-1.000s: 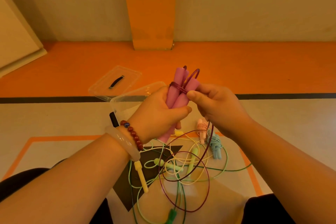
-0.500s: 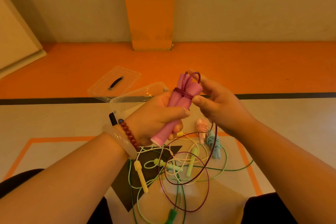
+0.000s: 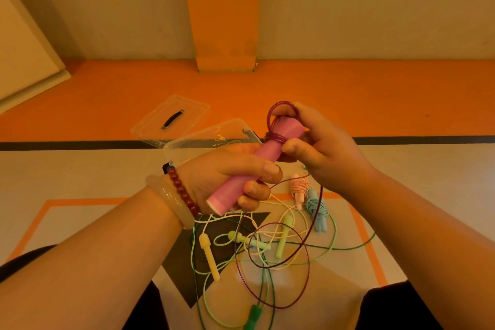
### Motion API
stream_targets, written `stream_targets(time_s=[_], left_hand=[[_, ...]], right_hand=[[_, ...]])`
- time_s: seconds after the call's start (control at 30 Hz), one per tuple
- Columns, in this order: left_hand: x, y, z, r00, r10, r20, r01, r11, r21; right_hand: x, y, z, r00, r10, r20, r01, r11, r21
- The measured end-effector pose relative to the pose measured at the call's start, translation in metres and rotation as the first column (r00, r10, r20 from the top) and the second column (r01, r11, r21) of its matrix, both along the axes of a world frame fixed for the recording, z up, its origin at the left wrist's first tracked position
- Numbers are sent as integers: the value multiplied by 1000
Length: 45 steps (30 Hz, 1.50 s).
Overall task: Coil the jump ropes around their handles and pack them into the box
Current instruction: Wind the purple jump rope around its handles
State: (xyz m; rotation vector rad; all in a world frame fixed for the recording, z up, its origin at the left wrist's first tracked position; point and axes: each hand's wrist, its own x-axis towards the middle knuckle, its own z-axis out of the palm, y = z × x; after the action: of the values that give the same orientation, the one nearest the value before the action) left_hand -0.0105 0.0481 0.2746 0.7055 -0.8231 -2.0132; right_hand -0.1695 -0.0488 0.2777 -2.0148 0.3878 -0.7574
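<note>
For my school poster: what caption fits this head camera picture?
Left hand grips pink handles; right hand pinches the purple rope coiled round their top, above tangled ropes on the floor.

1. Tilting the pink handles (image 3: pixel 263 154) further over in the left hand (image 3: pixel 227 171), top end leaning more to the right, bottom end now sticking out below the fingers.
2. Moving the right hand (image 3: pixel 321 150) up from beside the handles to curl round their top end.
3. Carrying a fresh loop of the purple rope (image 3: pixel 276 138) over that top end, above the earlier wraps.
</note>
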Motion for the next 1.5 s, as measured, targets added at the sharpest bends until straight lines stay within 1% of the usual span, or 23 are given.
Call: stream_targets(time_s=[0.1, 0.13, 0.2, 0.23, 0.33, 0.4, 0.47, 0.53, 0.57, 0.63, 0.67, 0.7, 0.77, 0.87, 0.93, 0.97, 1.03, 1.13, 1.23, 1.33, 1.4, 1.47, 1.5], left_hand=[[-4, -4, 1, 970, 112, 214, -101, 993, -61], [-6, -5, 0, 942, 156, 297, -138, 987, -81], [-10, -7, -1, 856, 241, 457, -211, 970, -116], [-12, -7, -1, 818, 276, 504, -240, 961, -137], [-15, -7, 0, 755, 369, 543, -295, 930, -221], [-13, -7, 2, 675, 413, 611, -290, 910, -295], [-12, -8, 3, 603, 418, 680, -235, 907, -349], [-11, -7, 5, 551, 389, 738, -143, 916, -376], [-10, -6, 6, 502, 378, 778, -87, 917, -389], [-6, -6, 5, 366, 380, 850, 7, 912, -411], [-7, -6, 4, 321, 391, 863, 17, 908, -418], [-9, -5, 2, 298, 408, 863, 5, 903, -429], [-19, -3, -2, 286, 474, 833, -53, 875, -480], [-32, -2, -9, 228, 598, 768, -129, 801, -585], [-33, -3, -9, 239, 639, 731, -172, 769, -615], [-32, -4, -8, 266, 644, 717, -195, 764, -615], [-30, -5, -8, 352, 637, 685, -253, 770, -586], [-35, -6, -12, 482, 607, 632, -375, 794, -478], [-40, -8, -14, 570, 589, 573, -459, 806, -374], [-38, -11, -11, 664, 615, 426, -567, 785, -250], [-35, -11, -8, 727, 599, 335, -570, 799, -191], [-33, -10, -7, 793, 550, 260, -534, 834, -136], [-32, -9, -6, 827, 517, 222, -508, 856, -100]], right_hand=[[0, -1, -1, 1000, -14, -22, 13, 999, -48], [0, -2, -2, 998, -36, -43, 33, 997, -76], [0, -6, -7, 991, -90, -96, 77, 988, -133], [0, -7, -8, 988, -110, -110, 93, 985, -148], [1, -8, -8, 989, -119, -88, 109, 987, -116], [2, -9, -6, 989, -126, -82, 115, 985, -131], [1, -10, -7, 984, -144, -106, 127, 979, -158], [0, -11, -10, 978, -162, -132, 139, 975, -172], [0, -11, -11, 975, -171, -138, 146, 974, -176], [0, -11, -12, 972, -191, -138, 163, 967, -196], [1, -12, -12, 970, -203, -135, 173, 963, -206], [2, -11, -13, 968, -215, -129, 186, 960, -207], [5, -10, -14, 963, -241, -119, 215, 957, -196], [7, -9, -14, 958, -264, -113, 243, 955, -167], [8, -8, -12, 964, -245, -100, 234, 967, -104], [8, -7, -10, 970, -227, -88, 223, 973, -59], [8, -8, -10, 976, -202, -74, 205, 978, 28], [4, -9, -12, 975, -203, -87, 213, 969, 127], [-1, -9, -14, 975, -207, -86, 220, 954, 202], [-4, -9, -14, 977, -206, -54, 213, 917, 337], [-5, -8, -13, 987, -158, -30, 157, 911, 381], [-5, -8, -12, 995, -99, -14, 95, 898, 430], [-5, -8, -12, 997, -72, 2, 62, 877, 477]])
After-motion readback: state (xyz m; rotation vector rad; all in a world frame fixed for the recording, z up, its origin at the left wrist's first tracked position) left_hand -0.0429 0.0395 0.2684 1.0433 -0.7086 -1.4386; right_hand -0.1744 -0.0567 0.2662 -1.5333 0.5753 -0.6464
